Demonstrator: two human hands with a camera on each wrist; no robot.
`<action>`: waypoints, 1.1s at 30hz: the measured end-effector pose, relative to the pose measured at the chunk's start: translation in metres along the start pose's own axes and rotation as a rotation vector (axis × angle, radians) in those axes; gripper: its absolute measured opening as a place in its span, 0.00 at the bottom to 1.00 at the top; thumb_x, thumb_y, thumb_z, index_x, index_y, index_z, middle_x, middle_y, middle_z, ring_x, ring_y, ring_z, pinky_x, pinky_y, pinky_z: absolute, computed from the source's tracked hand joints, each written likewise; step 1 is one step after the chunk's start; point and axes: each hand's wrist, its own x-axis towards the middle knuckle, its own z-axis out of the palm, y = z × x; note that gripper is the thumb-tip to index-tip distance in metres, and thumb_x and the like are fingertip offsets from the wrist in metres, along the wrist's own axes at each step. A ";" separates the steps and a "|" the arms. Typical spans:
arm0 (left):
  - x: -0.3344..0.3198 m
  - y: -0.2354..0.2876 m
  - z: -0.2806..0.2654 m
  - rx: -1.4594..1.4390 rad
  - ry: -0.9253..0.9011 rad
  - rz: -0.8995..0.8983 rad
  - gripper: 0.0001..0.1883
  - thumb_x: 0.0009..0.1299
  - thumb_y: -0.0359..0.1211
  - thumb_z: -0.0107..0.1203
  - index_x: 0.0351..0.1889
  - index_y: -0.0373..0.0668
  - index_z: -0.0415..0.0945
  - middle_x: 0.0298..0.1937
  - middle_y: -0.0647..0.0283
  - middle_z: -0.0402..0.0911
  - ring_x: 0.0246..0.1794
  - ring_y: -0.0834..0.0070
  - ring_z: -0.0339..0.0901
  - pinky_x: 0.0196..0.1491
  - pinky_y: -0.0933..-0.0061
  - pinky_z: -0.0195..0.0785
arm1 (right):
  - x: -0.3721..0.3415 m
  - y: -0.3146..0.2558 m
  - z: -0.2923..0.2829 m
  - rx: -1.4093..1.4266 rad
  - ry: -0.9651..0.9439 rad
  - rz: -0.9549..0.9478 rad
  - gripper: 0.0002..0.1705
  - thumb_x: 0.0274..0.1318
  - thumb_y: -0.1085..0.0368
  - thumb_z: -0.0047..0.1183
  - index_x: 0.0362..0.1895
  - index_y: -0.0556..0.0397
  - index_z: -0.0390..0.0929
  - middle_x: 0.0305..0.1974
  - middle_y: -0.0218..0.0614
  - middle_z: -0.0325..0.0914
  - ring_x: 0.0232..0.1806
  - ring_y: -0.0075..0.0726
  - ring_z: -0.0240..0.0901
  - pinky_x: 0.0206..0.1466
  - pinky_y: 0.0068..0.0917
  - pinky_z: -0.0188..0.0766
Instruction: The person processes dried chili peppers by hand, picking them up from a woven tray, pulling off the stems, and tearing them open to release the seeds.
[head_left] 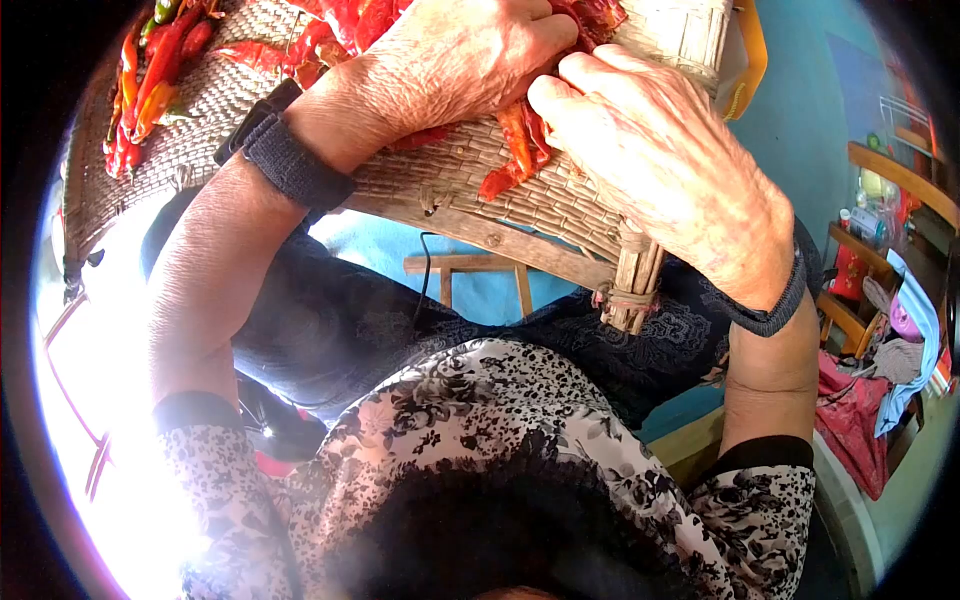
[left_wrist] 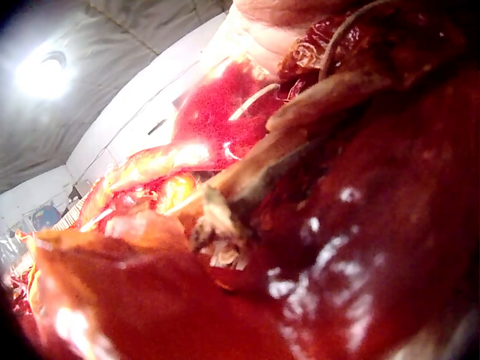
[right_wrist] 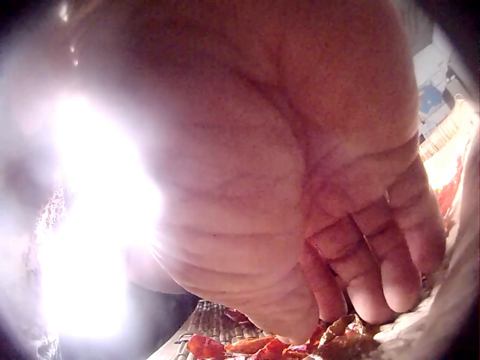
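Observation:
Red dried chili peppers (head_left: 360,25) lie heaped on a woven tray (head_left: 570,215) in the head view. My left hand (head_left: 460,60) is bent over the heap, its fingertips hidden; I cannot tell what they hold. Close beside it, my right hand (head_left: 665,165) has its fingers curled down among the chilies. In the right wrist view, its thumb and fingertips pinch at a wrinkled chili pepper (right_wrist: 345,337). An orange-red chili (head_left: 517,150) sticks out below the two hands. Large glossy chilies (left_wrist: 322,255) with dry stems fill the left wrist view.
More red and orange chilies (head_left: 160,75) lie at the tray's left. A wooden edge bar (head_left: 490,240) and a bound corner post (head_left: 632,280) border the tray above the person's lap. Shelves with cloths (head_left: 905,340) stand at the right.

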 end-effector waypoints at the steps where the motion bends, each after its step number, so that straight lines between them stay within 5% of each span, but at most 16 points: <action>1: 0.000 0.000 0.000 -0.002 -0.002 -0.005 0.04 0.60 0.32 0.54 0.30 0.43 0.72 0.27 0.63 0.75 0.29 0.65 0.79 0.31 0.68 0.74 | -0.001 -0.001 -0.001 0.000 0.000 0.001 0.18 0.57 0.67 0.51 0.51 0.61 0.75 0.48 0.46 0.75 0.53 0.49 0.72 0.58 0.39 0.70; 10: 0.000 0.000 0.001 -0.010 0.012 -0.005 0.04 0.60 0.32 0.55 0.29 0.43 0.72 0.26 0.63 0.74 0.29 0.65 0.79 0.30 0.68 0.74 | -0.003 -0.006 -0.009 -0.022 -0.015 0.023 0.20 0.60 0.66 0.50 0.56 0.57 0.74 0.55 0.46 0.74 0.62 0.51 0.68 0.67 0.41 0.63; 16: 0.001 0.001 -0.002 -0.011 -0.001 -0.020 0.04 0.60 0.32 0.55 0.29 0.44 0.72 0.26 0.64 0.74 0.28 0.66 0.78 0.29 0.68 0.74 | 0.005 -0.008 -0.019 -0.039 -0.211 0.082 0.22 0.60 0.67 0.49 0.59 0.57 0.74 0.58 0.46 0.73 0.65 0.51 0.66 0.70 0.41 0.61; 24: 0.001 0.002 0.000 0.017 -0.008 -0.015 0.05 0.59 0.33 0.55 0.27 0.45 0.70 0.25 0.65 0.73 0.29 0.68 0.78 0.28 0.70 0.73 | 0.002 -0.011 -0.018 -0.107 -0.170 0.071 0.20 0.60 0.66 0.51 0.56 0.56 0.76 0.57 0.48 0.74 0.62 0.52 0.69 0.68 0.42 0.64; 29: 0.001 0.002 0.000 0.036 -0.003 -0.020 0.06 0.59 0.34 0.56 0.27 0.46 0.70 0.25 0.66 0.73 0.28 0.68 0.78 0.28 0.70 0.73 | 0.016 -0.012 -0.026 -0.007 -0.254 0.100 0.17 0.56 0.68 0.52 0.51 0.60 0.77 0.48 0.47 0.77 0.52 0.52 0.74 0.58 0.40 0.71; 33: 0.000 -0.001 0.005 -0.016 0.032 -0.003 0.06 0.59 0.33 0.56 0.27 0.46 0.70 0.25 0.65 0.72 0.28 0.67 0.77 0.27 0.69 0.73 | 0.012 -0.008 -0.018 -0.034 -0.102 0.022 0.17 0.54 0.69 0.54 0.49 0.61 0.77 0.45 0.47 0.77 0.48 0.51 0.74 0.55 0.40 0.73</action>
